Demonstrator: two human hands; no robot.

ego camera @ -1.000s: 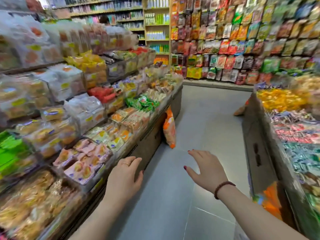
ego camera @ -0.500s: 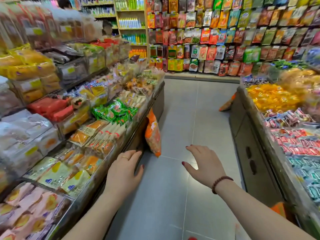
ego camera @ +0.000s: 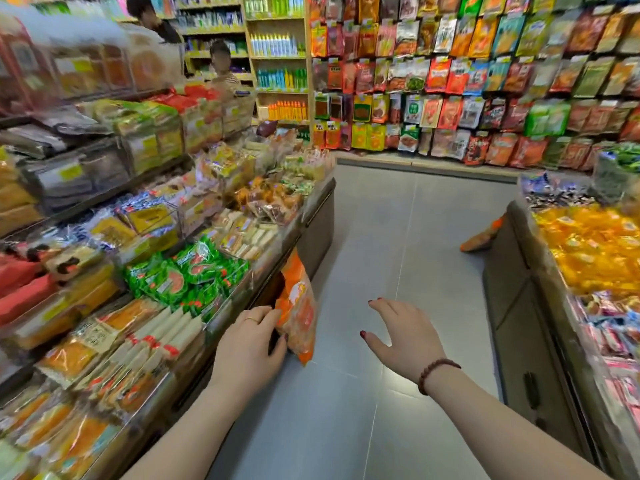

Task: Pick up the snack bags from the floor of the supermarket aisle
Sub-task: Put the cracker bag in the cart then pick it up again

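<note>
An orange snack bag (ego camera: 298, 306) stands on end on the grey floor, leaning against the base of the left shelf unit. My left hand (ego camera: 250, 344) reaches its left edge, fingertips touching the bag, thumb spread below it, not closed round it. My right hand (ego camera: 403, 337) hovers to the right of the bag over the floor, fingers spread and holding nothing. A second orange snack bag (ego camera: 479, 239) lies on the floor farther ahead, propped against the base of the right display counter.
Low shelf unit (ego camera: 317, 216) full of packaged snacks runs along the left. A display counter (ego camera: 512, 292) with wrapped sweets lines the right. Hanging snack packets cover the back wall (ego camera: 450, 81). Two people (ego camera: 221, 64) stand behind the left shelves. Grey tiled aisle floor (ego camera: 398, 237) lies between.
I have moved forward along the aisle. The near orange bag is now at my left hand, which touches its edge. My right hand stays spread beside it.
</note>
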